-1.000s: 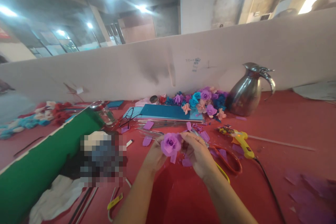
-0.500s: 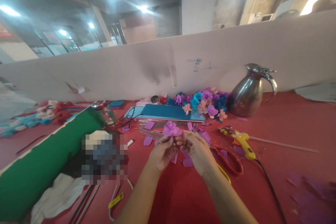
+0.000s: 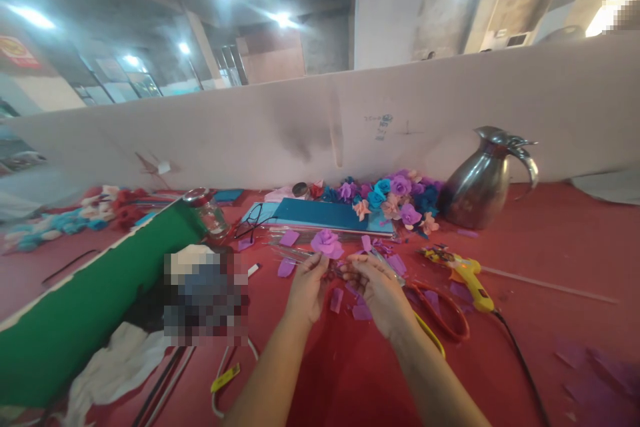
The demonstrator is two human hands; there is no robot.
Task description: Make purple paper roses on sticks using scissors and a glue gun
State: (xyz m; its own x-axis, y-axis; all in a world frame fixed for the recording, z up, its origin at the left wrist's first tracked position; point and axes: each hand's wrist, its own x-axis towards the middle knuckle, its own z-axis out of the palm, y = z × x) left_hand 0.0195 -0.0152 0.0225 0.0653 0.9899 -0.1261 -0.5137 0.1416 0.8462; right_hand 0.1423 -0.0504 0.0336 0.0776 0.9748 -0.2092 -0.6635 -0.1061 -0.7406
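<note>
A purple paper flower point(image 3: 327, 243) with ruffled petals stands upright above the fingertips of my left hand point(image 3: 306, 288), which is closed on its base. Just to the right, my right hand point(image 3: 376, 290) has its fingers curled together in a pinch beside the flower's underside. What those fingers hold, if anything, is too small to make out. Loose purple petals point(image 3: 289, 238) lie on the red table around both hands. Red-handled scissors point(image 3: 453, 330) rest by my right wrist, partly covered by petals and my arm.
A yellow hot glue gun point(image 3: 473, 283) with a black cord lies to the right. Behind are a steel jug point(image 3: 475, 180), a heap of finished paper flowers point(image 3: 393, 197) and blue sheets point(image 3: 320, 215). A glass jar point(image 3: 210, 217) and a green board point(image 3: 115, 287) stand left.
My right fingers have drawn slightly away from the flower, which my left hand still holds. The flower's open face shows more. The whole view has shifted a little.
</note>
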